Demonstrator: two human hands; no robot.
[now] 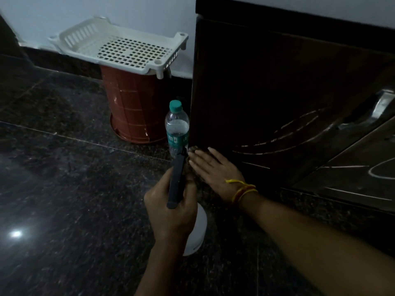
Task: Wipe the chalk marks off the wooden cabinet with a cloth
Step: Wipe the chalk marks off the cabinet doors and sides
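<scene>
Curls the left grip (171, 210) round a dark bar (176, 182) at lower centre of the frame, fingers wrapped fully about it. Shows a white bottle (195, 231) directly beneath that grip; likely a sprayer with the bar as its head, held ready to dampen the cloth. Cannot confirm that bar and bottle are joined.

Lays the right grip (213, 169) flat just right of the bar, fingers straight and close together, curled round nothing. Presses down on a brownish cloth (193, 150), of which only a crumpled edge shows beyond the fingertips and along the palm. Probably pins the cloth in place for wetting, or bunches it before wiping. Cannot tell whether the cloth rests on the floor (64, 167) or against the foot of the cabinet (277, 82).

Locates the cabinet across the right half of the frame: dark brown wood, glossy, with a metal handle (382, 107) at right. Carries chalk marks (288, 133) as thin, broken, white curved strokes right of centre, with further lines and a loop on the lower right panel. Judged: no wiping done yet, all strokes crisp and unsmeared.

Stands a water bottle (177, 129) with a green cap just beside the cabinet's left edge, within easy reach above the grips, presumably as a refill. Sets a white basket (119, 48) on an upturned red bin (136, 107) at upper left, well apart from the work.
</scene>
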